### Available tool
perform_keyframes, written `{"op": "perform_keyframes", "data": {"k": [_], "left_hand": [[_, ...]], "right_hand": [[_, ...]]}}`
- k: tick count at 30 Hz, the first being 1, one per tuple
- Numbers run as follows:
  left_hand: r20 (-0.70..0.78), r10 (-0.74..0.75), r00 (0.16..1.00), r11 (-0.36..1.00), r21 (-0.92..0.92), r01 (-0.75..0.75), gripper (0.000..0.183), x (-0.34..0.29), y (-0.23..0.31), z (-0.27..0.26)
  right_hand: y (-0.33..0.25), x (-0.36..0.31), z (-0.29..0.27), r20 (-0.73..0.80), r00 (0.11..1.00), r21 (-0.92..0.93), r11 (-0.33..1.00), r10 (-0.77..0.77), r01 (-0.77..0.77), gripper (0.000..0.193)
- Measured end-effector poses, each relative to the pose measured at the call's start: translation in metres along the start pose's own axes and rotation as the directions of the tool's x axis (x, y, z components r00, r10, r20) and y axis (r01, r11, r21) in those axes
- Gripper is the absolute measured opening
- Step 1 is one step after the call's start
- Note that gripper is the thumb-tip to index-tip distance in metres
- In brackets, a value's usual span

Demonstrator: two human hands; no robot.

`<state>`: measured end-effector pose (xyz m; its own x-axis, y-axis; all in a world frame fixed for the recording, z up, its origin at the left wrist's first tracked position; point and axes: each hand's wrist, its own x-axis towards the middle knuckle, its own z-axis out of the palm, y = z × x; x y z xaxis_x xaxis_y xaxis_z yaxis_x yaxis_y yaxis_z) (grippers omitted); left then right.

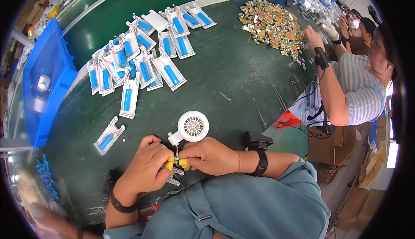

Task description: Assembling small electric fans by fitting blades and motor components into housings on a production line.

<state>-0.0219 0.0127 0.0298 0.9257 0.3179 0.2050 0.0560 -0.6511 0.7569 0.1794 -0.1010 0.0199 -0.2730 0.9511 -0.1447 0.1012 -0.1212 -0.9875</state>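
Close in front of my body, my left hand (149, 164) and my right hand (212, 156) meet at a small circuit board (177, 159). Both pinch it between fingertips that wear yellow finger covers (184, 163). Thin wires run from the board up to a white round fan head (193, 126) with a slotted grille, lying on the table just beyond my fingers. Below the board, partly hidden by my hands, sits a whitish plastic piece (175, 177) with forked ends. Left of my left hand lies a white half shell (110, 136) with a blue battery and wires.
Many white half shells (168, 71) with blue batteries lie at the far left. Small circuit boards form a pile (272, 27) at the far right, near a co-worker (346, 79). A blue bin (65, 64) and blue tubes (47, 178) are on the left; a black object (258, 140) is right.
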Motion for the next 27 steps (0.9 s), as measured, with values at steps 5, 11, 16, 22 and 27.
{"op": "perform_keyframes", "data": {"k": [5,11,16,22,27], "left_hand": [[0.037,-0.021,0.999,1.0,-0.001,0.021,0.028,0.0,-0.001,-0.002],[0.058,-0.02,0.998,1.0,0.002,0.02,0.03,0.0,0.0,-0.004],[0.034,-0.02,0.999,1.0,0.0,0.02,0.026,0.0,-0.001,-0.002],[0.037,-0.002,0.999,1.0,-0.014,0.002,0.028,0.0,-0.002,-0.003],[0.02,0.001,1.0,1.0,-0.018,-0.001,0.026,0.0,0.001,-0.001]], "right_hand": [[0.0,0.0,-0.002,0.035,0.999,-0.021,1.0,0.013,-0.012,0.013],[0.002,-0.001,-0.002,0.038,0.999,-0.071,0.997,-0.034,0.037,0.014],[-0.005,-0.007,-0.003,-0.015,0.998,-0.184,0.981,-0.068,0.064,0.013],[-0.003,-0.028,-0.004,-0.535,0.801,-0.458,0.889,-0.27,-0.006,0.053],[-0.002,-0.002,-0.02,-0.44,0.798,-0.652,0.757,-0.412,0.031,0.086]]}}
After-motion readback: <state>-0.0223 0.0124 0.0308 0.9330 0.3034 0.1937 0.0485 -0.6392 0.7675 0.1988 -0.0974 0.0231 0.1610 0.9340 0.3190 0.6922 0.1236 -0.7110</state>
